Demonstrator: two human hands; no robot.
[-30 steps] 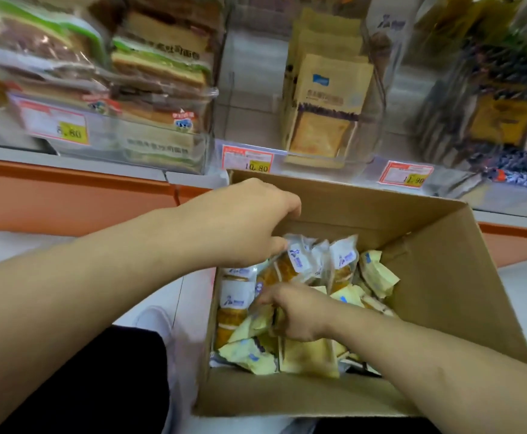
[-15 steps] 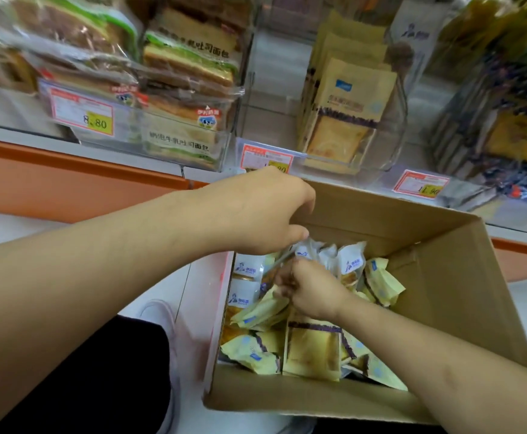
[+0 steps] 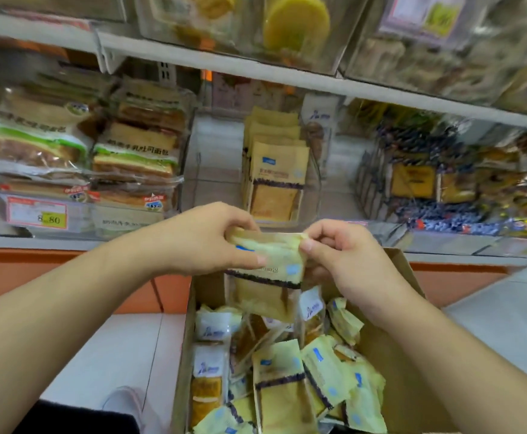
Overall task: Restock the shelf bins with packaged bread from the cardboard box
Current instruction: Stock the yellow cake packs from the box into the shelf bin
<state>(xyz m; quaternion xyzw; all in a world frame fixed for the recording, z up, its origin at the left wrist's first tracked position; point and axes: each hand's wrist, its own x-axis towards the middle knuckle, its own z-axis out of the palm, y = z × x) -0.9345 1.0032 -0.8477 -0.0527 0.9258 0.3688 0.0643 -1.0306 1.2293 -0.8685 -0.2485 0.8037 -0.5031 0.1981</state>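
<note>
Yellow paper with a dark band across it covers the bread packet (image 3: 266, 270) that I hold up in the air, above the open cardboard box (image 3: 412, 386). My left hand (image 3: 199, 238) has its grip closed on the packet's upper left corner, with the thumb on the front and the fingers curled over the top edge. My right hand (image 3: 346, 255) pinches the upper right corner between thumb and fingers. The packet hangs down from both grips, a little tilted, and its lower clear part shows a slice of bread.

Below it the box holds many more packets (image 3: 287, 386), lying mixed together; some are yellow like mine and some have a white label. The box stands on the light floor (image 3: 114, 355) against the orange base of the shelving.

Straight behind the held packet, on the lower shelf, stands a clear bin (image 3: 313, 195) with a row of the same yellow packets (image 3: 276, 180) upright inside; its left part has no packets. To the left of it lie stacked sandwich bread packs (image 3: 133, 151) behind a price tag (image 3: 38, 211) that reads 8.80. To the right are other dark and yellow packs (image 3: 428, 189), too blurred to read. On the upper shelf (image 3: 255, 68) there are more clear bins.
</note>
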